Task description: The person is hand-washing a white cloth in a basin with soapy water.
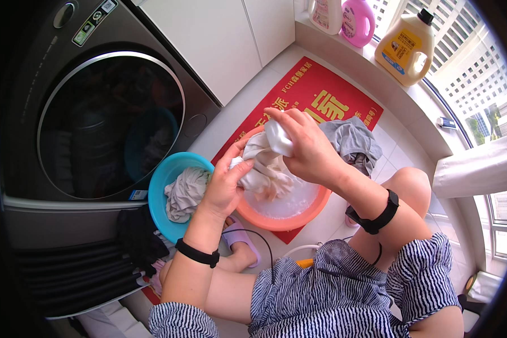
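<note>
My left hand [226, 186] grips a bunched cream-white cloth garment [260, 154], thumb pressed over its edge. The garment hangs down into an orange plastic basin [274, 224], its lower part among whitish, sudsy water [300, 198]. Just above the cloth, my right hand [306, 141] holds a white bar [278, 137] that looks like soap. A turquoise basin [155, 203] with a crumpled whitish cloth [186, 194] in it stands to the left of the orange one. Beyond my right forearm lies a grey garment [352, 139], partly hidden by the arm.
A front-loading washing machine [110, 126] is at the left, with dark clothing [141, 236] below it. The basin sits on a red mat [308, 84] bearing writing. Detergent bottles, including a yellowish jug [405, 48] and a pink bottle [357, 23], line the window ledge.
</note>
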`<state>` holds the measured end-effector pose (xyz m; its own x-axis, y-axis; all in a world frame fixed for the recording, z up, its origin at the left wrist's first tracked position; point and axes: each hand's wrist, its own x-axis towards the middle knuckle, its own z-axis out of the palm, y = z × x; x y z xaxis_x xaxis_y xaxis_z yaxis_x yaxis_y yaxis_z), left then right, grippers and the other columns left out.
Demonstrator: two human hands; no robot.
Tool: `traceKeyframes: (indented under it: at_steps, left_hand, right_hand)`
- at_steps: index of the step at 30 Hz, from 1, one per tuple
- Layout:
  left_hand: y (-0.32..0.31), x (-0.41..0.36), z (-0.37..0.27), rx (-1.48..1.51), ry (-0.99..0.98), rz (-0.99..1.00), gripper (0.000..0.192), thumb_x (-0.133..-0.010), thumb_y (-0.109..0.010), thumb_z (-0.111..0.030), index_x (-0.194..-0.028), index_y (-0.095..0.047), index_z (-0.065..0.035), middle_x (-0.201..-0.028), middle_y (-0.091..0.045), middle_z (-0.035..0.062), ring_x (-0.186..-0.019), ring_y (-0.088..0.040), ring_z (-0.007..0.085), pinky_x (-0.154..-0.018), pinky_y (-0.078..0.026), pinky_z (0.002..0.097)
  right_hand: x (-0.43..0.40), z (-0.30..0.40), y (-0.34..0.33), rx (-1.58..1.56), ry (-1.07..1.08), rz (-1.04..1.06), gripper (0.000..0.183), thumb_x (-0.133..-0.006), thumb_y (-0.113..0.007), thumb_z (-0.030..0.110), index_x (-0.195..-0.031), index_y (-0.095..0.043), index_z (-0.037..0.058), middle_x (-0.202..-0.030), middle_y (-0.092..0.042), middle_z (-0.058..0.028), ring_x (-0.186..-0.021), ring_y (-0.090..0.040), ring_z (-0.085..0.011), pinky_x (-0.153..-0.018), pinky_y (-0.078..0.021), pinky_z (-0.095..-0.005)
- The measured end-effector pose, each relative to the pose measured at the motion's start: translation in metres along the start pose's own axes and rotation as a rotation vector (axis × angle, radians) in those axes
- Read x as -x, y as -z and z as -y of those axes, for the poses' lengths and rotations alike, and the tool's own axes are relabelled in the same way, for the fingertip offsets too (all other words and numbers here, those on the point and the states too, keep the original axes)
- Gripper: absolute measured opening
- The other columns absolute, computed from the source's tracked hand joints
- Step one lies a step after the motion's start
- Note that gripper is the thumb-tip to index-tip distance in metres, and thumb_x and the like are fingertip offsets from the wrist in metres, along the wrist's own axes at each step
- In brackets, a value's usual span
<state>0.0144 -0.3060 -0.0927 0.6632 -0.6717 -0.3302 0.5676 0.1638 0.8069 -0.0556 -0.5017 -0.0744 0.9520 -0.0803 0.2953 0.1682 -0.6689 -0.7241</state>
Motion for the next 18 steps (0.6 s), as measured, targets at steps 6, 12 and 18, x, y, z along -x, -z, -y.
traceKeyframes:
  at_steps: [6, 12, 18]
  left_hand:
    - [-0.006, 0.011, -0.003, -0.106, 0.086, 0.084, 0.053, -0.092, -0.055, -0.006, -0.141, -0.037, 0.0042, -0.128, -0.055, 0.0129, -0.118, -0.057, 0.0204, -0.099, -0.048, 0.0349]
    - [-0.01, 0.018, -0.005, -0.108, 0.113, 0.14, 0.048, -0.09, -0.051, 0.002, -0.137, -0.045, 0.0034, -0.128, -0.057, 0.0107, -0.116, -0.057, 0.0163, -0.095, -0.047, 0.029]
    - [-0.007, 0.012, -0.002, -0.17, 0.039, 0.054, 0.05, -0.088, -0.051, 0.004, -0.137, -0.046, 0.0033, -0.13, -0.056, 0.0106, -0.118, -0.056, 0.017, -0.097, -0.046, 0.03]
  right_hand:
    - [0.012, 0.008, -0.021, 0.391, 0.187, 0.012, 0.084, -0.061, -0.07, -0.003, -0.139, -0.042, 0.0053, -0.115, -0.052, -0.0119, -0.11, -0.05, -0.0306, -0.094, -0.0426, -0.0411]
    - [0.009, 0.003, -0.024, 0.359, 0.087, -0.003, 0.083, -0.063, -0.069, -0.004, -0.14, -0.039, 0.005, -0.118, -0.051, -0.0146, -0.112, -0.05, -0.0337, -0.093, -0.0425, -0.0426]
    - [0.021, 0.004, -0.036, 0.265, 0.127, 0.039, 0.085, -0.063, -0.069, -0.002, -0.142, -0.039, 0.0067, -0.119, -0.05, -0.016, -0.113, -0.049, -0.0354, -0.092, -0.0424, -0.0442]
